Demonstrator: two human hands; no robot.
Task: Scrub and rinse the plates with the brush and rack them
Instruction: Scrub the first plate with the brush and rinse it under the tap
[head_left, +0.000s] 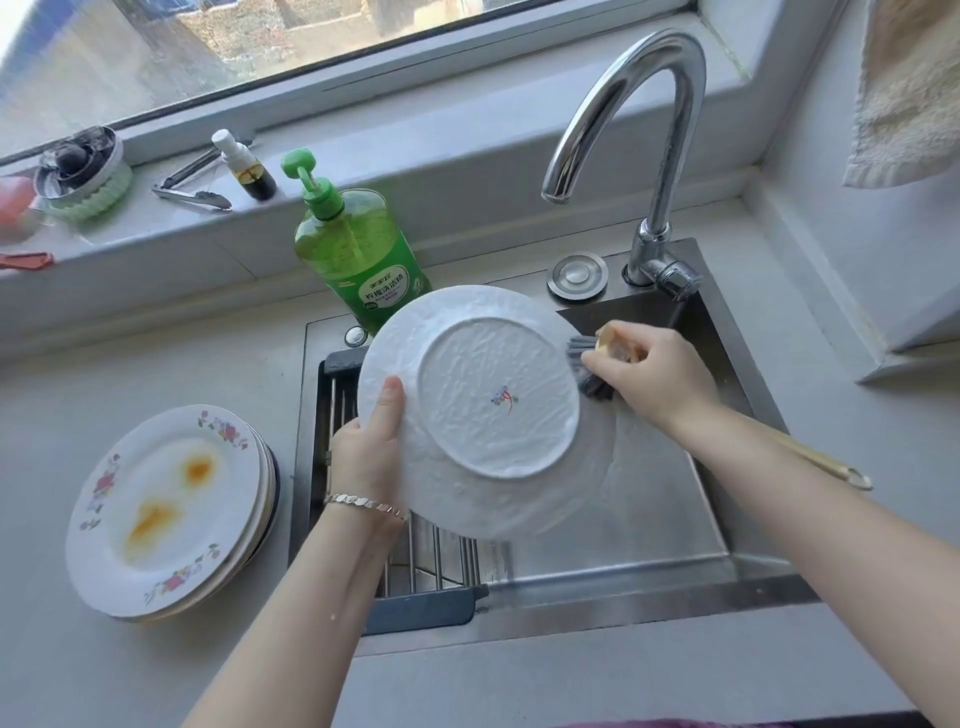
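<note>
My left hand (371, 447) grips the left rim of a white textured plate (488, 405), held over the sink with its underside facing me. My right hand (652, 371) grips a brush (589, 371) near its grey bristle head; the bristles touch the plate's right edge. The brush's golden handle end sticks out behind my right forearm. A stack of floral plates (166, 512) lies on the counter to the left, the top one stained orange. A metal drying rack (431, 566) spans the sink's left side, partly hidden by the plate.
A steel sink (675, 519) lies under a curved chrome faucet (654, 156). A green dish soap bottle (353, 249) stands behind the plate. On the window ledge sit tongs (192, 195), a small spray bottle (244, 166) and a tin (83, 171). A towel (909, 88) hangs upper right.
</note>
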